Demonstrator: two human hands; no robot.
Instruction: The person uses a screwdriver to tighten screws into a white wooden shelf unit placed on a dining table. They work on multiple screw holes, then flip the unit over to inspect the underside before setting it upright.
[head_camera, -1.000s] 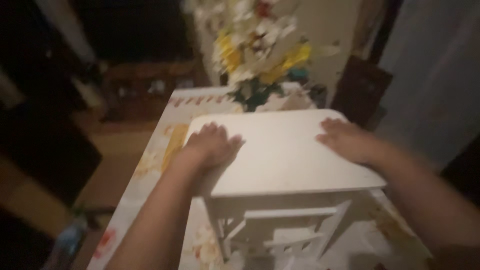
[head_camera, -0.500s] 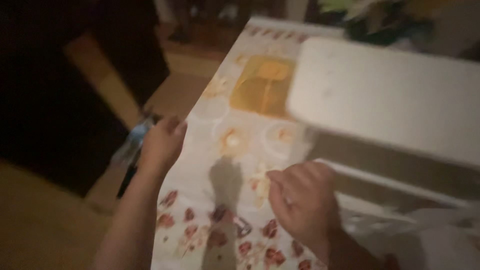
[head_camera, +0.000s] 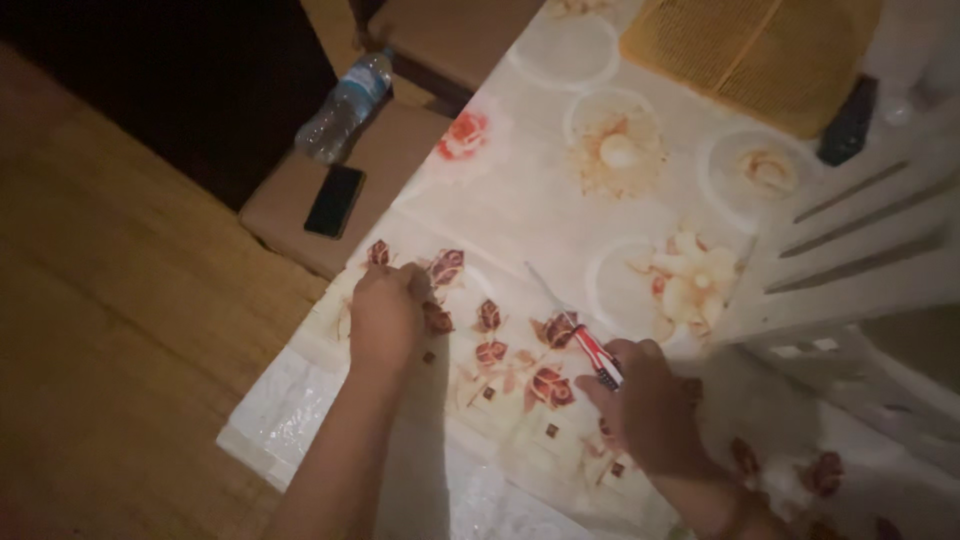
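My right hand (head_camera: 650, 405) grips a screwdriver (head_camera: 585, 335) with a red and white handle; its thin shaft points up and left over the flowered tablecloth (head_camera: 520, 200). My left hand (head_camera: 385, 315) rests curled on the cloth near the table's left edge, fingertips pinched down against it; whether it holds anything small I cannot tell. A white slatted piece of furniture (head_camera: 850, 260) stands on the table to the right of my right hand.
A yellow woven mat (head_camera: 750, 55) lies at the far end of the table, a dark remote-like object (head_camera: 848, 122) beside it. On a brown seat left of the table lie a plastic bottle (head_camera: 345, 105) and a black phone (head_camera: 334, 200). Wooden floor (head_camera: 120, 330) at left.
My view has dropped from the white furniture's top to the table near me. Both hands came off it; my right hand now holds the screwdriver and my left presses on the cloth.
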